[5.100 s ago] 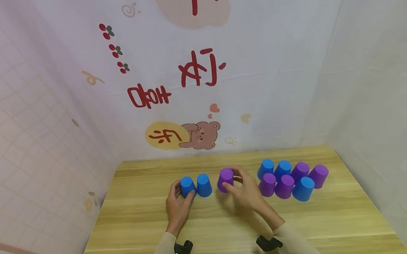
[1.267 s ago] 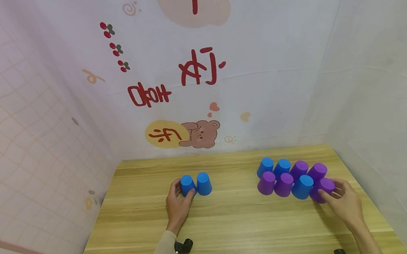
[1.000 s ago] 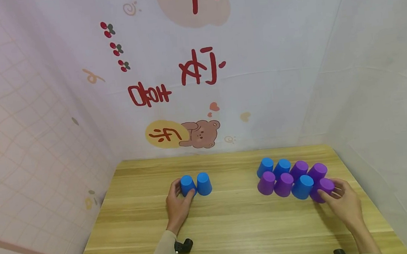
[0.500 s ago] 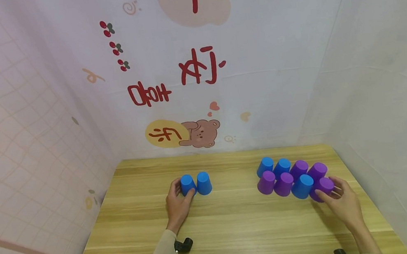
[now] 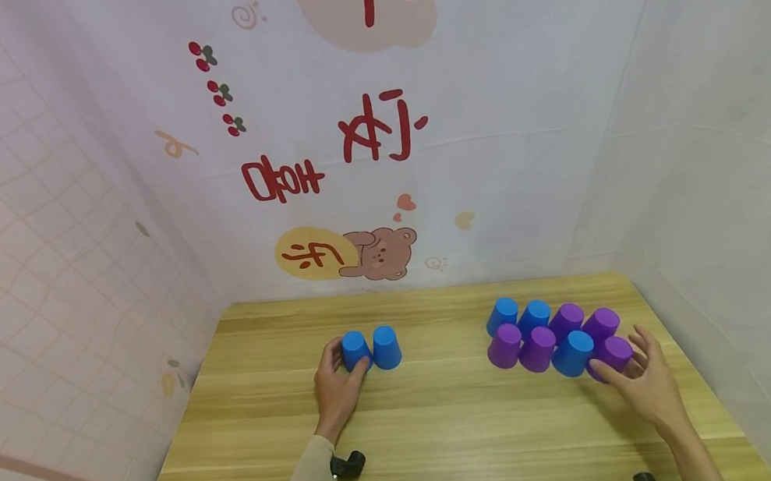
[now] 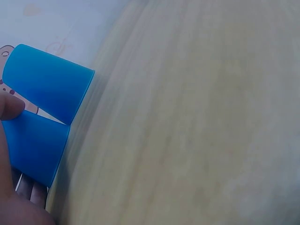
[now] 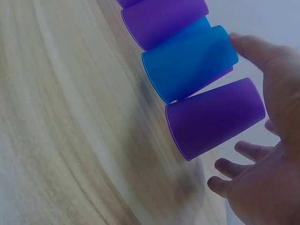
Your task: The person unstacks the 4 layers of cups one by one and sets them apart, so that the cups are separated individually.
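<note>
My left hand (image 5: 335, 395) grips an upside-down blue cup (image 5: 354, 349), its thumb on the near side. A second blue cup (image 5: 387, 350) stands upside down just right of it; in the left wrist view their rims meet. At the right, my right hand (image 5: 654, 391) is spread around a purple cup (image 5: 616, 353), the front right one of a two-row group. The right wrist view shows that purple cup (image 7: 215, 119) standing rim down, with the fingers (image 7: 229, 168) splayed off its side and the thumb reaching toward the neighbouring blue cup (image 7: 190, 63).
In the group's back row stand two blue cups (image 5: 505, 317) and two purple cups (image 5: 567, 323). Its front row also has two purple cups (image 5: 505, 345) and a blue cup (image 5: 573, 354). A printed white cloth (image 5: 516, 140) encloses the wooden table (image 5: 462, 436).
My right hand has carried the purple cup from mid-table to the group's front right end and set it down. Its fingers have now spread off the cup. The left hand has stayed put.
</note>
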